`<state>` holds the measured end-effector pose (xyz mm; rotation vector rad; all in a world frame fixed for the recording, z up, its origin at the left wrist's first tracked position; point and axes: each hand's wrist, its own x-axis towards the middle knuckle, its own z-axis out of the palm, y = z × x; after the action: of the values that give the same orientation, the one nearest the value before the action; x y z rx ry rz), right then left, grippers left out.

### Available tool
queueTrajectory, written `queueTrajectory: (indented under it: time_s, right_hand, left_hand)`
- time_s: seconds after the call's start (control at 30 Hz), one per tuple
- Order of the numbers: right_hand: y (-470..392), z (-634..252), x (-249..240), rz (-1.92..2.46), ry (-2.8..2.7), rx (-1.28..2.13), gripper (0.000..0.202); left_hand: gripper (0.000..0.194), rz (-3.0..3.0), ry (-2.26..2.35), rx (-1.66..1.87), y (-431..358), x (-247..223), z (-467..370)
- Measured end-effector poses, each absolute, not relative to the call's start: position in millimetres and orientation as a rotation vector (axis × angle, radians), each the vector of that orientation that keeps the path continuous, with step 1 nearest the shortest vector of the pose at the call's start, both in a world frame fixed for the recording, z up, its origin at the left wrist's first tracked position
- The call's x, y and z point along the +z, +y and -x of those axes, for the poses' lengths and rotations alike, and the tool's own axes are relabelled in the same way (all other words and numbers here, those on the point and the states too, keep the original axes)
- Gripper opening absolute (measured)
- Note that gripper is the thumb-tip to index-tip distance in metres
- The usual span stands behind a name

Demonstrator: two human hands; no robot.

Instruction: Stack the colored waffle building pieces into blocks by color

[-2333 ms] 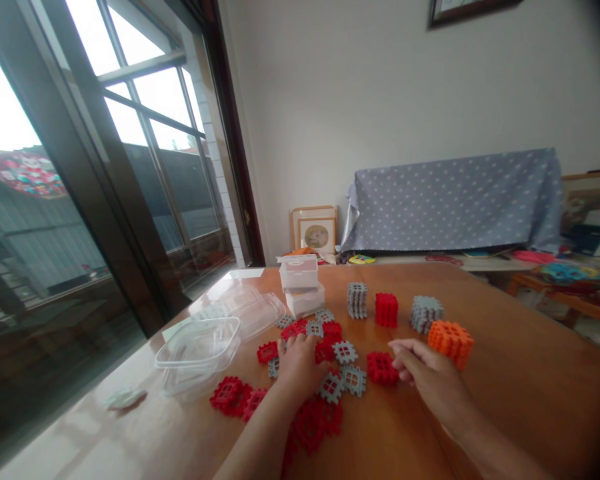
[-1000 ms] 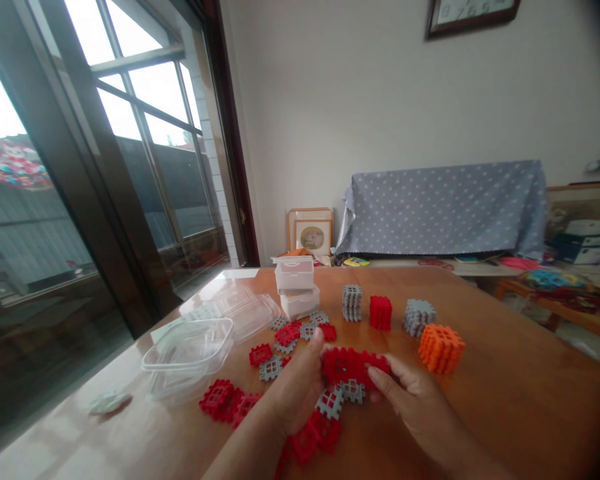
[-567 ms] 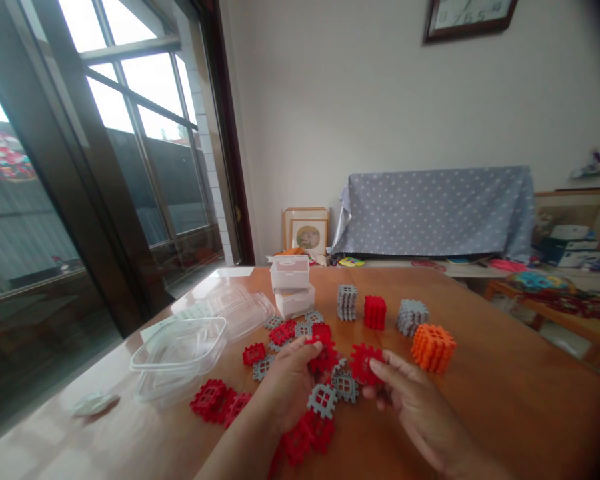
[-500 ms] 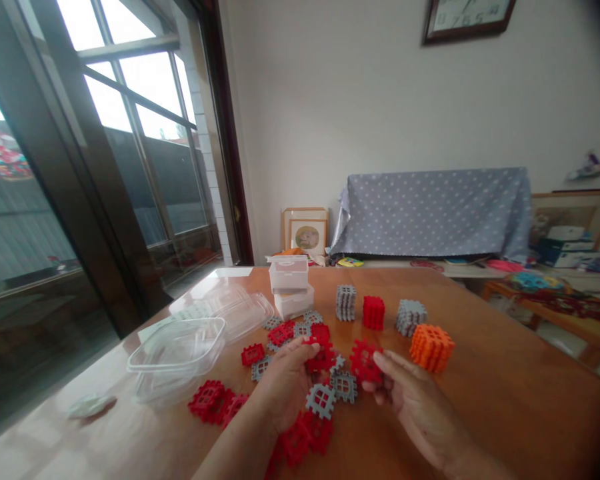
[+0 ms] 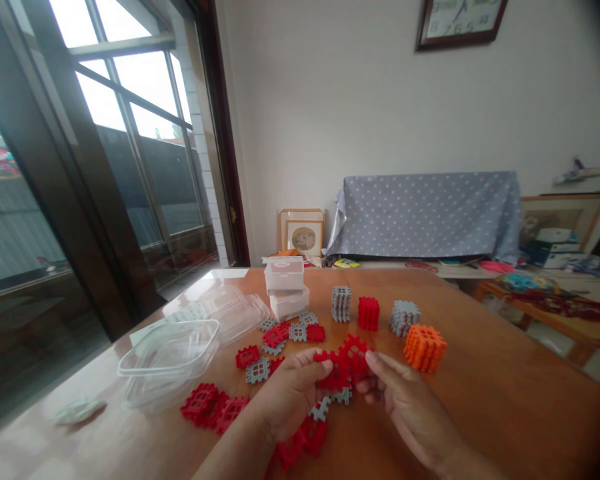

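Observation:
Between thumb and fingers, my left hand (image 5: 293,393) grips a red notched plastic building tile (image 5: 333,375). My right hand (image 5: 397,393) pinches another red window tile (image 5: 355,353), its edge against the first one; whether their teeth interlock I cannot tell. Below the hands lie grey tiles (image 5: 321,408) and red tiles (image 5: 305,441), partly covered by my left hand. More loose red tiles (image 5: 205,403) rest left of my left forearm. Behind my hands is a spread of grey tiles (image 5: 258,370) and red ones.
Beyond my right hand stand stacked blocks of tiles: grey (image 5: 341,304), red (image 5: 369,313), grey (image 5: 405,318) and orange (image 5: 425,348). Two white boxes (image 5: 285,275) are piled at the back. Clear plastic containers (image 5: 167,357) and a crumpled whitish item (image 5: 79,412) occupy the left side.
The two red tiles, held apart before, now meet in front of me. My right hand has moved slightly left and turned its tile toward the left one. The view has shifted a little.

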<state>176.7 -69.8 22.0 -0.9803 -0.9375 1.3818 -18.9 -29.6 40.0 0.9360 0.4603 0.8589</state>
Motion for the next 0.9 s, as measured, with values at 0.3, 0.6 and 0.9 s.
queueTrajectory:
  time_s: [0.3,0.6,0.9]
  right_hand:
    - [-68,-196,26,1.086,-1.315,1.277,0.063]
    - [-73,-201,29,1.113,-1.61,1.201,0.059]
    - [-68,-209,30,1.153,-1.732,1.151,0.048]
  left_hand:
    - [0.013,-0.868,0.585,0.921,-20,33,23]
    - [0.009,-0.937,0.587,0.858,-21,27,24]
    - [0.013,-0.909,0.616,0.833,-23,31,21]
